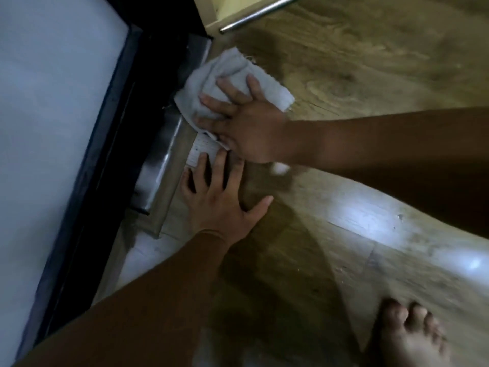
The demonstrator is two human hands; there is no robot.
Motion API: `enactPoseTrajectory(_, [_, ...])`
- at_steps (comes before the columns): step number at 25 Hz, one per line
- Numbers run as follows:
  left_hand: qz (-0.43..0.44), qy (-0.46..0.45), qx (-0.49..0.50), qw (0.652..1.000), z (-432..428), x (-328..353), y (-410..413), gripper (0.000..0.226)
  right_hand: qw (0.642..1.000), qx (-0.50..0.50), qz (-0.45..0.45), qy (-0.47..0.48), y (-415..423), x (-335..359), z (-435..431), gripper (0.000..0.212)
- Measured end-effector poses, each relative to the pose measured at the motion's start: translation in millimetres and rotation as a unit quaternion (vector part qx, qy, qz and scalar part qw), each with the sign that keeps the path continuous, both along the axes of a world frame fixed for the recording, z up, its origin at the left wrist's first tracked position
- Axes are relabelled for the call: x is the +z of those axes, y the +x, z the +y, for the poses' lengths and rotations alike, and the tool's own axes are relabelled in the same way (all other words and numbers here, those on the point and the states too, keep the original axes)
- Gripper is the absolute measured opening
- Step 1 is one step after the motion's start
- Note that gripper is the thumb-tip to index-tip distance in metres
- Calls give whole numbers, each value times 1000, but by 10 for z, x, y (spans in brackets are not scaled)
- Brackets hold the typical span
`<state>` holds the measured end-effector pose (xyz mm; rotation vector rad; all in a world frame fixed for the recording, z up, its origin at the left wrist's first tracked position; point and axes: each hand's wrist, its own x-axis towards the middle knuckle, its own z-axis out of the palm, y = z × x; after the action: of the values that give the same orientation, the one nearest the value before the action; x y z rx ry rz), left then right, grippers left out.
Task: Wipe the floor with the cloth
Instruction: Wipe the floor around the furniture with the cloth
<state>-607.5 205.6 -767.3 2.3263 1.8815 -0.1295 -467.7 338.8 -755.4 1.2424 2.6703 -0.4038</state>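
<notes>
White panel (53, 128): fills the left side and stands inside a dark frame (105, 154).
Metal strip (161, 160): runs along the foot of the dark frame, where the floor begins.
Left grip (219, 200): palm down on the floor just beside the metal strip, fingers straight and spread, holding nothing.
Label (201, 151): a small pale patch on the floor, between the two grips and partly under the fingertips.
Cloth (227, 72): pale grey and bunched, lying on the floor against the metal strip, beyond the left grip.
Right grip (243, 123): pressed flat on top of the cloth, fingers straight and fanned out across it.
Metal bar (260, 13): slants across the top edge.
Floor (370, 75): wood-patterned, with bright glare at lower right.
Bare foot (408, 337): toes on the floor at the bottom right, well apart from the cloth.
</notes>
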Motion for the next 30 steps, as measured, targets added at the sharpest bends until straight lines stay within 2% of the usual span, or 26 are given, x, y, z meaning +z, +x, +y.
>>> enactPoseTrajectory(4, [45,-40,-33,998,21,30,35,93,999,-15,-26,-22,14,65,5,55])
enactPoseTrajectory(7, [27,-6,-88,996,62,-75,-68,90,993,-109,-17,-31,189,59,-212,58])
enactPoseTrajectory(10, [10,43,-104,994,45,-211,-177,87,976,-214,3,-41,786,73,-931,55])
enactPoseTrajectory(13, [12,43,-105,994,25,-136,-128,89,935,-353,3,-23,1488,155,-1819,54])
enactPoseTrajectory(15, [9,12,-104,994,59,-78,-98,90,901,-428,-31,-53,1884,287,-2300,59])
enactPoseTrajectory(18, [18,-10,-100,995,56,-7,-90,91,842,-518,-94,-117,2251,382,-2598,61])
enactPoseTrajectory(21, [10,-27,-100,995,69,22,-49,93,784,-588,-88,-177,2390,432,-2571,58])
enactPoseTrajectory(24, [7,-17,-88,996,56,20,-50,94,779,-585,-85,-208,2339,404,-2467,57])
enactPoseTrajectory(30, [-29,19,-91,995,50,-29,-51,91,744,-641,-97,-161,2039,429,-2404,53])
